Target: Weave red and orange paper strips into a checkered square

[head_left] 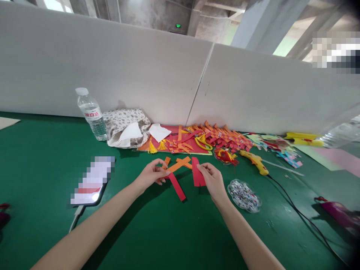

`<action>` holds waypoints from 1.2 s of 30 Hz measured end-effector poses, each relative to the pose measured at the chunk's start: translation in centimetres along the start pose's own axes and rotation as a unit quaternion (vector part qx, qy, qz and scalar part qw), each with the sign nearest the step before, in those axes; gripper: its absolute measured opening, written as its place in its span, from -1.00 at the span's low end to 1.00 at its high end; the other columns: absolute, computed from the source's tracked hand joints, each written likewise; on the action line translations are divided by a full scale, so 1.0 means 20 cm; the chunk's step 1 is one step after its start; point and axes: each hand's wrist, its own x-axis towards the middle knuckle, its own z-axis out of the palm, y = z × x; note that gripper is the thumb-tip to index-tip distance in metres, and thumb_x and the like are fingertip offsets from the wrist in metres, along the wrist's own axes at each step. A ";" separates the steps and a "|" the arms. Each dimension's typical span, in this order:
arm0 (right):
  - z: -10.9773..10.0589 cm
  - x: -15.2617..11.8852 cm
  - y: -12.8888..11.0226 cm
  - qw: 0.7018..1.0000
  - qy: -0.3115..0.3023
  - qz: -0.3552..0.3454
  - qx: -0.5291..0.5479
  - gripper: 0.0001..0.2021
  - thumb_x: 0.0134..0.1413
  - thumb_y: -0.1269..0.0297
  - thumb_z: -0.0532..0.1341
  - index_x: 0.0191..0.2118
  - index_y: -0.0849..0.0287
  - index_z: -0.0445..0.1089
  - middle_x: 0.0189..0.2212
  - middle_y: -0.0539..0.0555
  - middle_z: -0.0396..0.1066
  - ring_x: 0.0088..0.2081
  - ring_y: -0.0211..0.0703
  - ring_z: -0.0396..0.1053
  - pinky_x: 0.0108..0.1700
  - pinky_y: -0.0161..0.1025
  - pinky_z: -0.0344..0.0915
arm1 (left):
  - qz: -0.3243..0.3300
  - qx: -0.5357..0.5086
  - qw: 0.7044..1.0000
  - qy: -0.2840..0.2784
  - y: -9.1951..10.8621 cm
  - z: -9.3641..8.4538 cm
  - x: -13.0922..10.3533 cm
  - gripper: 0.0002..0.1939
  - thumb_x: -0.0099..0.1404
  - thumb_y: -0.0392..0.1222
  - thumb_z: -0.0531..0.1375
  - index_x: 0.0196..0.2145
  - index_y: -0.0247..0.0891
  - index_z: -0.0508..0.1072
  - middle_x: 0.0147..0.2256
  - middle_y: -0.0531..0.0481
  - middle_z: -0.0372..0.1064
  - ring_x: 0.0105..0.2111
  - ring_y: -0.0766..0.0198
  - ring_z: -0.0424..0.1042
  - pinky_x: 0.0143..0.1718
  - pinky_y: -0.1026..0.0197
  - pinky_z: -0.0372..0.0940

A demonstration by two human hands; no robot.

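Note:
Between the fingers of my left hand [154,173] are crossed paper strips, an orange strip [180,164] pointing up to the right and a red strip [177,187] slanting down to the right. Another orange piece shows behind those fingers. My right hand [212,179] pinches a wider red paper piece [198,173] by its right side, held upright and apart from the strips. A further orange strip lies on the table behind, partly covered. Both hands are over the green table [180,232], fingers closed.
Finished-looking woven orange-red paper pieces [225,137] lie along the partition. A yellow glue gun [254,161] with a black cord and a dish of googly eyes [244,195] are at right. A phone [92,183], a water bottle [92,114] and a tissue pouch [126,120] stand left.

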 end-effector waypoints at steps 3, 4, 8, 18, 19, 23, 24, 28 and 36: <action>0.00 0.00 0.00 1.000 -0.007 -0.003 -0.010 -0.71 -0.04 0.04 0.20 -0.54 0.17 0.31 -0.67 -0.09 0.16 -0.61 -0.32 0.07 -0.57 -0.37 -0.02 | 0.001 -0.001 1.000 -0.003 0.00 0.00 0.00 -0.64 -0.02 -0.03 0.33 -0.37 -0.22 0.28 -0.61 0.18 0.28 -0.64 0.45 0.31 -0.64 0.43 0.21; 0.00 0.00 0.00 1.000 -0.009 -0.004 -0.012 -0.71 -0.03 0.05 0.20 -0.54 0.17 0.31 -0.66 -0.09 0.16 -0.60 -0.32 0.07 -0.57 -0.37 -0.02 | -0.001 0.001 1.000 -0.003 0.00 0.00 0.00 -0.64 -0.02 -0.03 0.33 -0.38 -0.22 0.28 -0.61 0.18 0.28 -0.64 0.45 0.31 -0.64 0.43 0.21; 0.01 -0.01 0.01 1.000 -0.015 -0.005 -0.014 -0.72 -0.01 0.05 0.18 -0.51 0.17 0.31 -0.65 -0.09 0.16 -0.59 -0.32 0.06 -0.57 -0.38 -0.01 | -0.004 0.000 1.000 -0.002 -0.01 0.00 0.01 -0.63 -0.03 -0.03 0.34 -0.38 -0.22 0.27 -0.61 0.19 0.27 -0.65 0.45 0.31 -0.65 0.43 0.21; 0.01 -0.01 0.00 0.999 -0.018 -0.010 -0.027 -0.69 -0.02 0.01 0.18 -0.51 0.18 0.32 -0.62 -0.06 0.20 -0.55 -0.29 0.11 -0.53 -0.36 0.02 | 0.001 -0.001 1.000 -0.005 -0.01 0.00 0.01 -0.66 -0.02 -0.04 0.33 -0.43 -0.23 0.27 -0.61 0.19 0.26 -0.64 0.46 0.29 -0.64 0.44 0.22; 0.01 -0.01 0.00 0.999 -0.018 -0.011 -0.029 -0.69 -0.02 0.01 0.18 -0.50 0.18 0.32 -0.62 -0.06 0.20 -0.55 -0.29 0.12 -0.53 -0.36 0.02 | 0.001 0.000 1.000 -0.004 -0.01 0.00 0.01 -0.66 -0.02 -0.03 0.33 -0.43 -0.24 0.27 -0.61 0.19 0.26 -0.64 0.46 0.29 -0.64 0.44 0.22; 0.01 -0.01 0.00 0.999 -0.016 -0.013 -0.031 -0.67 0.01 -0.02 0.16 -0.48 0.17 0.33 -0.62 -0.06 0.20 -0.57 -0.29 0.11 -0.54 -0.36 0.01 | 0.000 0.003 1.000 -0.006 -0.02 0.00 0.01 -0.65 -0.03 -0.03 0.33 -0.43 -0.24 0.27 -0.62 0.19 0.25 -0.64 0.46 0.29 -0.65 0.44 0.22; 0.01 -0.01 -0.01 0.999 -0.016 -0.013 -0.031 -0.67 0.01 -0.03 0.15 -0.48 0.17 0.33 -0.62 -0.06 0.21 -0.57 -0.29 0.11 -0.55 -0.36 0.01 | -0.001 0.004 1.000 -0.006 -0.02 0.00 0.01 -0.64 -0.04 -0.03 0.34 -0.43 -0.24 0.27 -0.62 0.19 0.25 -0.64 0.46 0.29 -0.65 0.44 0.22; 0.01 -0.01 -0.01 0.999 -0.012 -0.018 -0.037 -0.65 0.02 -0.05 0.13 -0.46 0.17 0.34 -0.61 -0.04 0.26 -0.57 -0.27 0.16 -0.54 -0.35 0.06 | 0.001 0.009 1.000 -0.007 -0.02 -0.01 0.02 -0.64 -0.04 -0.03 0.34 -0.43 -0.24 0.27 -0.61 0.19 0.24 -0.64 0.47 0.28 -0.65 0.44 0.21; -0.02 0.00 -0.01 0.994 0.080 -0.055 -0.054 -0.69 -0.04 0.00 0.20 -0.43 0.19 0.43 -0.49 0.05 0.35 -0.46 -0.20 0.21 -0.41 -0.30 0.16 | 0.011 0.040 0.998 -0.050 -0.04 -0.01 0.02 -0.69 0.02 -0.05 0.31 -0.43 -0.27 0.29 -0.58 0.15 0.26 -0.60 0.46 0.32 -0.62 0.45 0.22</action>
